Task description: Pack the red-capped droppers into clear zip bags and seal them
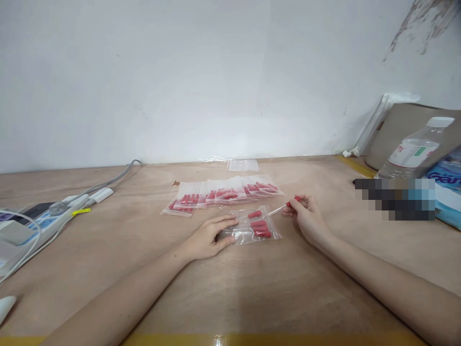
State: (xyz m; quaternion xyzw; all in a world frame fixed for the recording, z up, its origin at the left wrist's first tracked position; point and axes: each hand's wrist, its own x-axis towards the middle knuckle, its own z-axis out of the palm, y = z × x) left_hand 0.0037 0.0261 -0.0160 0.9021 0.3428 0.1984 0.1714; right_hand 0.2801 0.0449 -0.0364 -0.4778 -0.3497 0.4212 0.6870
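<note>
**Bagging red caps: row of bags filled, one bag part-filled**

Left hand (211, 236) lies flat on the near end of a small clear bag (252, 230), fingers spread, pinning it to the table (230, 293); not closed round anything. Right hand (306, 216) has its grip pinched shut on a thin dropper with a red cap (288, 205), tip pointing at the bag's far-right corner, just beside it.

Done, judging by the layout: a row of filled bags (223, 194) lies overlapped just beyond both hands, each showing red pieces. Exact count unclear.

In progress: the pinned bag holds a few red pieces (259, 226), looks less full than the row.

Left: a flat empty-looking bag (243, 165) sits further back, near the wall. No loose stock pile is visible.
</note>
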